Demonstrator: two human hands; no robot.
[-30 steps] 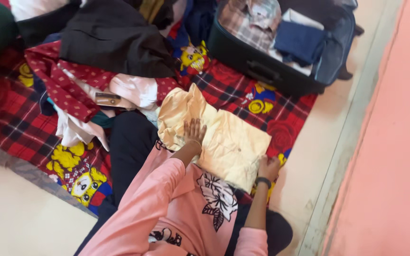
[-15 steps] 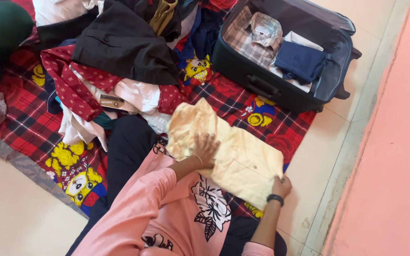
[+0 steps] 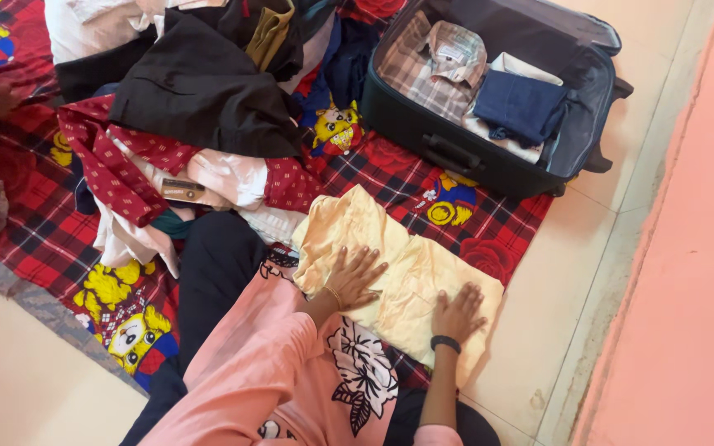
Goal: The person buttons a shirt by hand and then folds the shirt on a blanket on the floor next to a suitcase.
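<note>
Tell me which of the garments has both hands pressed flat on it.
The pale yellow garment on the blanket by the person's lap; the left hand and right hand lie on it.

The pale yellow garment [image 3: 390, 264] is thin woven cloth with a faint sheen, creased and softly rumpled under the left hand [image 3: 354, 278] and right hand [image 3: 459, 312]; the blanket [image 3: 43, 239] beneath it is a soft, matt red plaid fabric printed with bright cartoon figures; the suitcase [image 3: 448, 144] has a dark matt textile shell, with a smoother, duller lining in its lid; inside lie a checked cotton shirt [image 3: 435, 62] and a folded navy cloth [image 3: 518, 103], both matt; the black garment [image 3: 204, 91] on the pile looks like heavier, dull suiting; the floor [image 3: 35, 388] along the blanket's edge is smooth cream tile with a slight gloss; the wall [image 3: 687, 272] is matt salmon paint.
</note>
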